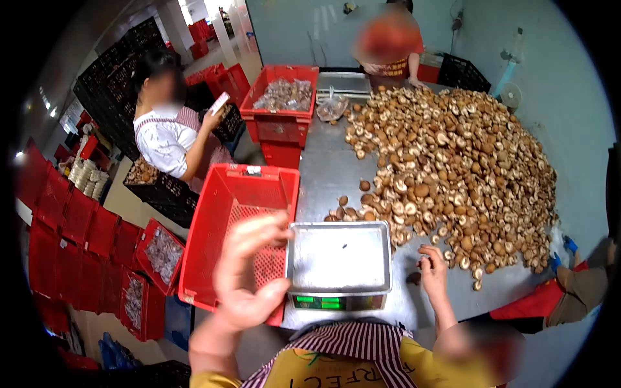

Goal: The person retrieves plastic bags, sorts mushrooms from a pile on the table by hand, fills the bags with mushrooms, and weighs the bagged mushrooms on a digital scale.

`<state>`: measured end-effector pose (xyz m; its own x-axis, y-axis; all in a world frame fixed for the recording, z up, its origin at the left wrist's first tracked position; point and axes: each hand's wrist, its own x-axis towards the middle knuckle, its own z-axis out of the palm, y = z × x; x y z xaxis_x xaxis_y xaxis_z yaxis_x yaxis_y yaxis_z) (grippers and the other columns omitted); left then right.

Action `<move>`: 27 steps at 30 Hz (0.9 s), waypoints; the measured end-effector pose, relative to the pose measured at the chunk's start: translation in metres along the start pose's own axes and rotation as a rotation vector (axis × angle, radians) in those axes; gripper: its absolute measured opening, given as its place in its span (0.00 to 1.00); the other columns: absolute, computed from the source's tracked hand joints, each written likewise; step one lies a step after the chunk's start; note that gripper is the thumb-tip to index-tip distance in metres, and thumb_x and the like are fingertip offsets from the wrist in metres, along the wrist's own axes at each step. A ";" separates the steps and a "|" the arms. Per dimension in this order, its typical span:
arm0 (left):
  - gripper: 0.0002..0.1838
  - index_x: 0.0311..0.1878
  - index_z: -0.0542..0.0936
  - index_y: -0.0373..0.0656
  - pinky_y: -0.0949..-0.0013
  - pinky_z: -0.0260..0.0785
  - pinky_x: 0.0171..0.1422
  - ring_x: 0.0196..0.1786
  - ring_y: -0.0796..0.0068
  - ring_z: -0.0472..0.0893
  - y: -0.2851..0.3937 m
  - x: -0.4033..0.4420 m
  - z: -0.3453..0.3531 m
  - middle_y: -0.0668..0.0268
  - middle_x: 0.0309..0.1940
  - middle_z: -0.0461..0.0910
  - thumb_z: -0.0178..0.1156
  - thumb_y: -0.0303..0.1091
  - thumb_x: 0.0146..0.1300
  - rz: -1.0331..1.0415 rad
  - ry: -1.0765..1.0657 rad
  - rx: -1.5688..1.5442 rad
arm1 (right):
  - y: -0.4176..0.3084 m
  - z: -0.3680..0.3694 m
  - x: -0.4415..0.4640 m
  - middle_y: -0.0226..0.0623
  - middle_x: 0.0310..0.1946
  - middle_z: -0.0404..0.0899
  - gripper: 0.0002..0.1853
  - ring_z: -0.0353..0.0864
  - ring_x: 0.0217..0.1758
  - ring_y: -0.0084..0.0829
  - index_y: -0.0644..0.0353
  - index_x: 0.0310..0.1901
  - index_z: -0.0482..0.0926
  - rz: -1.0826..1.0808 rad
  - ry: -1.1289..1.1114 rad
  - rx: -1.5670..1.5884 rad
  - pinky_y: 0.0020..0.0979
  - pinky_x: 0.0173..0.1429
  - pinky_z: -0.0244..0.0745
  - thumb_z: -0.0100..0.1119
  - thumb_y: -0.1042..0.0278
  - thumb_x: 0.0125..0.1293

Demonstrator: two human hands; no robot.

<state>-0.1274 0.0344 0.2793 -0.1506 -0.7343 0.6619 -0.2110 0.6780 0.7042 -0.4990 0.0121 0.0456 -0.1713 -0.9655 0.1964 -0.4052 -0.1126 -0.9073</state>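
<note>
My left hand (249, 271) is raised over the near edge of a red crate, left of the scale, with its fingers and thumb apart and nothing in them. In front of me stands a digital scale with a metal tray (339, 258); a small dark speck lies on it, and its green display (318, 302) is lit. To the right of the scale, my right hand (435, 271) is low over the table with fingers curled. A small dark thing shows at its fingertips, too small to name. A dark mushroom (413, 278) lies beside that hand.
A large heap of mushrooms (466, 174) covers the table's right side. The red crate (249, 187) stands at my left; another crate (280, 113) behind it holds bagged mushrooms. One person (171, 139) stands left with a phone; others are at the far side and right edge.
</note>
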 end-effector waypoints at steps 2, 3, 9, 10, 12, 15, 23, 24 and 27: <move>0.35 0.65 0.68 0.43 0.60 0.76 0.53 0.53 0.59 0.79 0.042 0.032 -0.006 0.47 0.60 0.71 0.67 0.50 0.59 0.264 -0.010 -0.025 | 0.002 -0.024 -0.022 0.42 0.48 0.77 0.10 0.81 0.38 0.31 0.67 0.45 0.78 0.030 0.084 0.022 0.28 0.41 0.78 0.49 0.81 0.67; 0.40 0.67 0.67 0.48 0.61 0.77 0.49 0.51 0.59 0.79 0.064 0.044 -0.009 0.48 0.61 0.71 0.67 0.60 0.58 0.333 -0.020 -0.012 | 0.002 -0.034 -0.033 0.42 0.48 0.77 0.10 0.81 0.38 0.31 0.67 0.45 0.78 0.033 0.079 0.013 0.28 0.41 0.78 0.49 0.81 0.67; 0.41 0.67 0.66 0.48 0.60 0.75 0.51 0.53 0.58 0.78 0.094 0.069 -0.006 0.48 0.61 0.71 0.67 0.60 0.57 0.549 0.055 0.071 | 0.012 -0.051 -0.069 0.42 0.45 0.77 0.09 0.80 0.40 0.31 0.67 0.43 0.78 0.023 0.201 -0.098 0.28 0.40 0.78 0.48 0.80 0.68; 0.41 0.67 0.66 0.48 0.59 0.75 0.51 0.53 0.58 0.78 0.098 0.068 -0.007 0.48 0.61 0.71 0.67 0.60 0.57 0.562 0.073 0.079 | 0.008 -0.046 -0.079 0.42 0.45 0.77 0.09 0.80 0.40 0.31 0.67 0.43 0.78 0.031 0.205 -0.095 0.28 0.40 0.78 0.48 0.80 0.68; 0.41 0.67 0.66 0.47 0.59 0.74 0.52 0.53 0.58 0.78 0.115 0.068 -0.006 0.47 0.61 0.71 0.67 0.61 0.57 0.595 0.097 0.103 | -0.010 -0.047 -0.073 0.42 0.45 0.78 0.09 0.81 0.40 0.31 0.67 0.43 0.79 -0.008 0.185 -0.021 0.28 0.40 0.79 0.48 0.81 0.67; 0.42 0.68 0.66 0.47 0.59 0.74 0.53 0.54 0.57 0.78 0.123 0.059 -0.009 0.47 0.61 0.71 0.67 0.61 0.57 0.600 0.140 0.130 | -0.008 -0.042 -0.076 0.43 0.45 0.79 0.09 0.81 0.38 0.32 0.68 0.43 0.79 -0.056 0.126 -0.043 0.29 0.40 0.79 0.47 0.82 0.66; 0.43 0.68 0.66 0.47 0.57 0.72 0.55 0.56 0.56 0.77 0.136 0.040 -0.022 0.47 0.62 0.70 0.67 0.62 0.56 0.647 0.247 0.209 | -0.034 -0.024 -0.072 0.43 0.41 0.80 0.08 0.82 0.35 0.34 0.69 0.40 0.79 -0.225 -0.016 -0.163 0.30 0.40 0.78 0.48 0.82 0.65; 0.43 0.68 0.65 0.46 0.57 0.72 0.55 0.56 0.56 0.76 0.138 0.040 -0.025 0.47 0.62 0.70 0.67 0.62 0.56 0.656 0.259 0.224 | -0.036 -0.022 -0.072 0.44 0.40 0.80 0.08 0.82 0.37 0.37 0.69 0.40 0.79 -0.219 -0.022 -0.155 0.31 0.42 0.78 0.49 0.82 0.64; 0.44 0.69 0.65 0.46 0.56 0.71 0.56 0.57 0.56 0.76 0.144 0.047 -0.035 0.47 0.62 0.70 0.67 0.62 0.56 0.710 0.317 0.272 | -0.006 -0.014 -0.067 0.46 0.38 0.80 0.07 0.82 0.39 0.41 0.68 0.39 0.79 -0.225 -0.063 -0.137 0.34 0.44 0.77 0.51 0.80 0.65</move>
<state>-0.1315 0.0994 0.4207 -0.0650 -0.0620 0.9960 -0.4006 0.9157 0.0309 -0.4974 0.0812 0.0432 -0.0087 -0.9331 0.3596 -0.5450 -0.2971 -0.7840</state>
